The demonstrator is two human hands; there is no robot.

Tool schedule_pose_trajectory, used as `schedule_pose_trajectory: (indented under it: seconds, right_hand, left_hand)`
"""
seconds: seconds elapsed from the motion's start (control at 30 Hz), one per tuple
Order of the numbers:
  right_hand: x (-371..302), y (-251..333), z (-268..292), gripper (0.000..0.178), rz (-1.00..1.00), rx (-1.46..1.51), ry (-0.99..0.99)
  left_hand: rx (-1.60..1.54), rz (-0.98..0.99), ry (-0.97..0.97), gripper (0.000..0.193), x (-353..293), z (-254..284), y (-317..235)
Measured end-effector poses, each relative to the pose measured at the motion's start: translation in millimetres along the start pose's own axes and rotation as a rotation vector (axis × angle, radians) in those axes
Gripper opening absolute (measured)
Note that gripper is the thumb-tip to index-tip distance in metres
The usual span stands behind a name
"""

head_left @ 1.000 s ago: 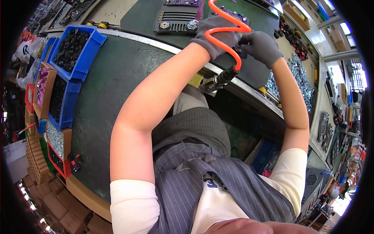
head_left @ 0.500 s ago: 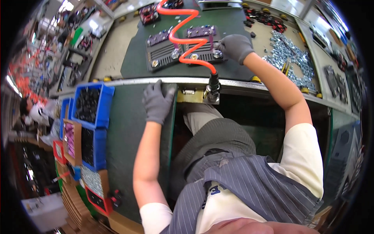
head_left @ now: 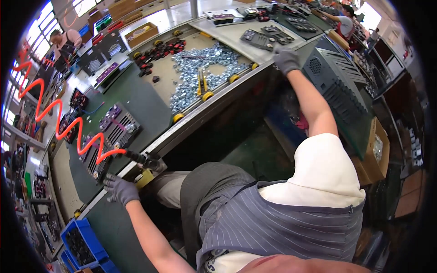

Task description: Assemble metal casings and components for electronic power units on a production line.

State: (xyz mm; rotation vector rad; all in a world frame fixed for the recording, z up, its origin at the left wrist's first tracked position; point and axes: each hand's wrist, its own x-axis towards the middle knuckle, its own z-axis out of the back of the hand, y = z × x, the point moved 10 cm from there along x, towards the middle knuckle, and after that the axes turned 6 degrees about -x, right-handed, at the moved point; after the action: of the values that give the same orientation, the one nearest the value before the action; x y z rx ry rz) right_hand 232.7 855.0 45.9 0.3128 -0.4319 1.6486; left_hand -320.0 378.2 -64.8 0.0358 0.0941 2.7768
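My left hand [head_left: 120,190], in a grey glove, lies with its fingers out over the front edge of the bench, holding nothing. Close by, a black and metal fitting [head_left: 148,160] ends a coiled orange air hose [head_left: 58,125]. Two black slotted panels [head_left: 122,135] with purple pieces [head_left: 109,116] lie on the green mat just beyond. My right arm stretches far to the right. The gloved right hand [head_left: 287,60] is at the rim of a pale bench, beside a dark slotted panel [head_left: 257,40]; its fingers look loosely apart, somewhat blurred, with nothing visible in them.
Small silvery metal parts [head_left: 193,68] pile up in a tray with yellow-handled pliers [head_left: 200,83] and red-black pieces [head_left: 166,51]. Blue bins [head_left: 82,241] stand at lower left. A large dark metal case [head_left: 339,77] and a carton [head_left: 375,154] are at right. Other people work farther off.
The view has swung to the right. My right hand has left the slotted panels on the green mat and reached out to the pale bench. My left hand remains near the bench edge.
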Motion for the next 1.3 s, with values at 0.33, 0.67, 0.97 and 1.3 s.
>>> schedule_pose_trajectory:
  seconds: [0.33,0.67,0.97,1.3]
  right_hand:
    - [28,-202,4,0.049,-0.292,-0.389,0.094]
    - [75,-215,-30,0.045,-0.335,-0.278,0.172]
    - [76,-175,-27,0.075,-0.144,-0.477,0.494]
    - [87,-148,-78,0.064,-0.184,-0.088,0.636]
  left_hand:
    - [0.084,0.016,-0.016,0.086,3,-5,5]
    - [0.086,0.009,-0.004,0.076,1,-7,1]
    - [0.083,-0.016,-0.063,0.073,8,-14,6]
    - [0.091,-0.046,-0.114,0.068,8,-19,10]
